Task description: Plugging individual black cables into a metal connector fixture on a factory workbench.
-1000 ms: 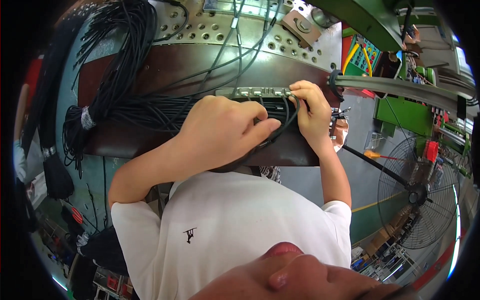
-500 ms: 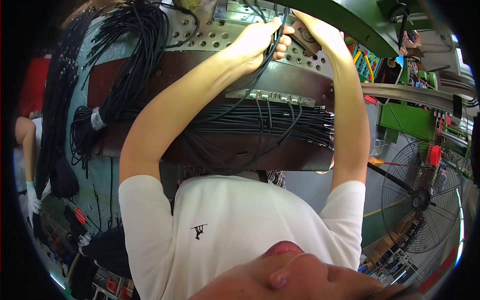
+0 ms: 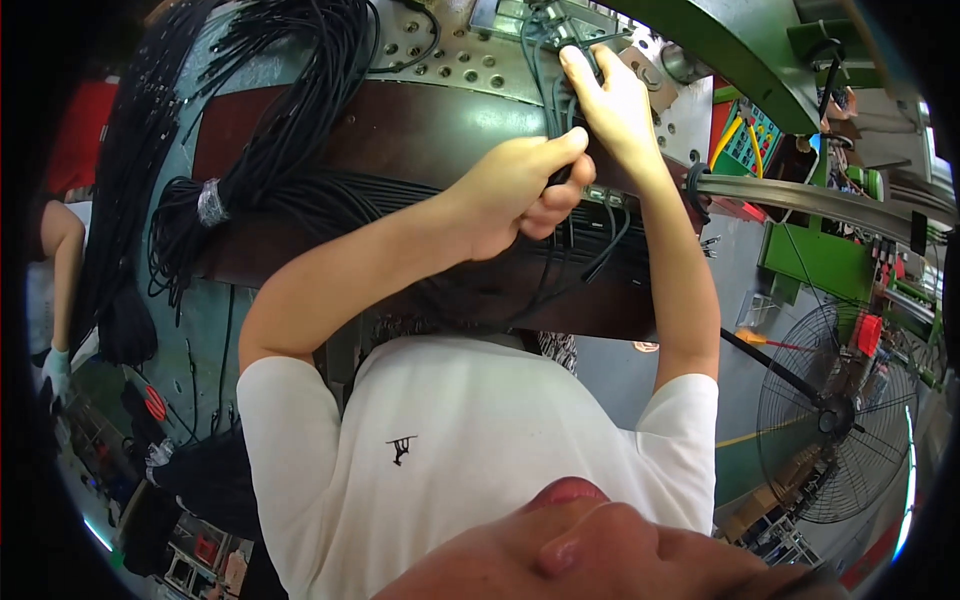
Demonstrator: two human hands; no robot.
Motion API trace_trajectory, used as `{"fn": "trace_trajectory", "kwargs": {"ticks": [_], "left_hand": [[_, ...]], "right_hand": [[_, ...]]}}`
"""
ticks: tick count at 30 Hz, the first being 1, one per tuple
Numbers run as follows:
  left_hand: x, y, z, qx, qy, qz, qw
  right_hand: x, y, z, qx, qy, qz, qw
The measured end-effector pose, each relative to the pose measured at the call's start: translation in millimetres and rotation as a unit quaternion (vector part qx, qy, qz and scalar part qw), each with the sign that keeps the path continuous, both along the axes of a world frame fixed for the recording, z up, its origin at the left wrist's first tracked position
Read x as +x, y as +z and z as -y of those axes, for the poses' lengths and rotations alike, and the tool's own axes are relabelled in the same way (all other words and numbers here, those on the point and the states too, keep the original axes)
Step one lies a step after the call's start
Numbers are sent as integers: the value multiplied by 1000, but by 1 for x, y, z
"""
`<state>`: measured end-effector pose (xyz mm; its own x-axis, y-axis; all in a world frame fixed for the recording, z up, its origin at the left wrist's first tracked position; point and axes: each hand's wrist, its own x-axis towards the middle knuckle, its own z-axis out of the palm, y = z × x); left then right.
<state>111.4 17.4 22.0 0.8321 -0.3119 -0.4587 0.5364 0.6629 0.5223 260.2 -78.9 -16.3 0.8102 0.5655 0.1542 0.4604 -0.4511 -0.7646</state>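
My left hand [image 3: 540, 195] is closed in a fist around a few black cables [image 3: 556, 95], over the brown board. Those cables run up from the fist to a metal fixture [image 3: 548, 25] on the machine bed. Farther up and to the right, my right hand [image 3: 615, 108] pinches the cables close to the fixture, thumb and forefinger pointing away from me. The cable ends at the fixture are too small to make out. Partly hidden behind my left forearm, a row of black cables [image 3: 370, 195] lies across the brown board [image 3: 420, 125].
A tied bundle of black cables [image 3: 290, 100] hangs over the board on the left. The green machine arm [image 3: 745, 55] arches above my right hand. A metal rail [image 3: 800, 190] and a caged fan [image 3: 838, 410] stand to the right. Another person's gloved hand [image 3: 56, 375] shows far left.
My left hand has come down toward me with the cables. My right hand has drawn back from under the machine arm and now pinches the cables. The view has shifted slightly.
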Motion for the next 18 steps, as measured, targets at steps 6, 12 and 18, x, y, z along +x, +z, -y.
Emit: {"fn": "trace_trajectory", "kwargs": {"ticks": [6, 12, 18], "left_hand": [[-83, 23, -108, 27, 220, 77, 972], [-91, 34, -196, 477, 175, -15, 861], [-50, -9, -54, 362, -156, -1, 919]], "right_hand": [[7, -12, 53, -52, 63, 97, 992], [-31, 8, 61, -65, 66, 305, 948], [-79, 0, 93, -68, 162, 214, 961]]}}
